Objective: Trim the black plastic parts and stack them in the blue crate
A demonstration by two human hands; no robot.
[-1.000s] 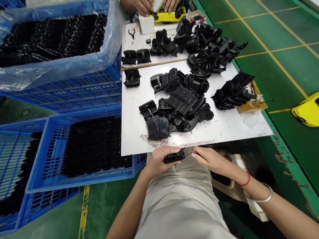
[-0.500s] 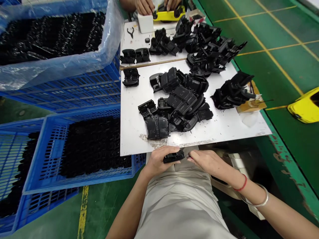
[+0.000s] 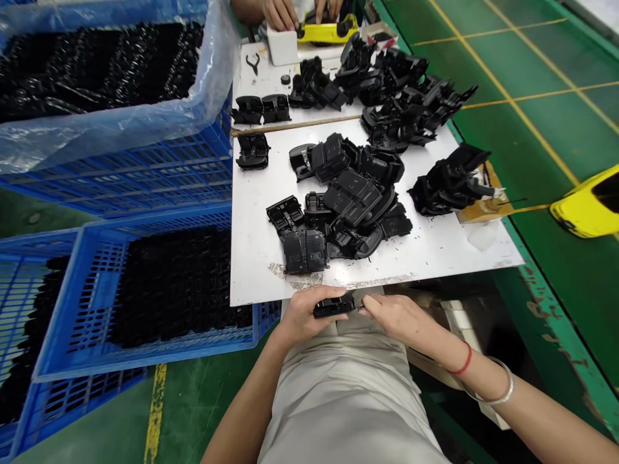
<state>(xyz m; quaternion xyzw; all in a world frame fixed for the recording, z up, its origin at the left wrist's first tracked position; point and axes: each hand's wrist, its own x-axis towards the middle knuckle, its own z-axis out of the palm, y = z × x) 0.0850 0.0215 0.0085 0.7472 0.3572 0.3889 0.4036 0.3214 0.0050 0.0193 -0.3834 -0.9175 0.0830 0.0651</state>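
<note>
A black plastic toy car interior (image 3: 333, 305) is gripped in my left hand (image 3: 304, 310), with the thumb along its top and fingers beneath. It is held over my lap, just off the table's front edge. My right hand (image 3: 389, 314) is pinched close to the part's right end. What lies between those fingertips is too small to make out. Just beyond, a pile of similar black toy car interiors (image 3: 353, 196) lies on the white table (image 3: 256, 270).
Blue crates (image 3: 145, 367) of black parts stand at left, one lined with plastic film (image 3: 213, 77). A co-worker's hands (image 3: 283, 14) hold a yellow toy car body (image 3: 324, 32) across the table. Pliers (image 3: 253, 63) lie there. Another yellow car body (image 3: 590, 203) sits on the green surface at right.
My right hand has come slightly nearer to the black part's right end. The left hand keeps its hold. The whole view has shifted a little.
</note>
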